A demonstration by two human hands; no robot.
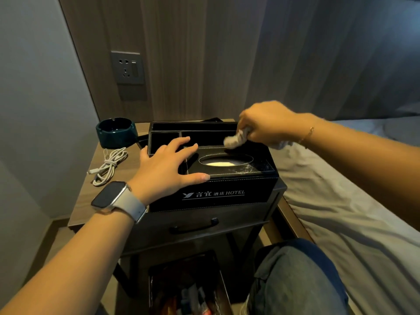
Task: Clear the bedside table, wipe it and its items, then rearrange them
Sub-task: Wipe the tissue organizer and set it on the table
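Wood-topped bedside table [86, 201] carried the black tissue box [227, 189], its long axis left to right. Left hand [166, 169] lay flat on its top, fingers spread and straight. Right hand [268, 126] pinched a crumpled wipe [234, 140] just beyond those fingertips, touching the box's far edge. Beside the left wrist lay a cable [109, 164]; farther back, an ashtray [116, 131]. Right fingertips were hidden.

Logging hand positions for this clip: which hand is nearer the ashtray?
Left. The left hand lies flat on the tissue box, just right of the ashtray; the right hand, gripping a cloth, is over the box's far side.
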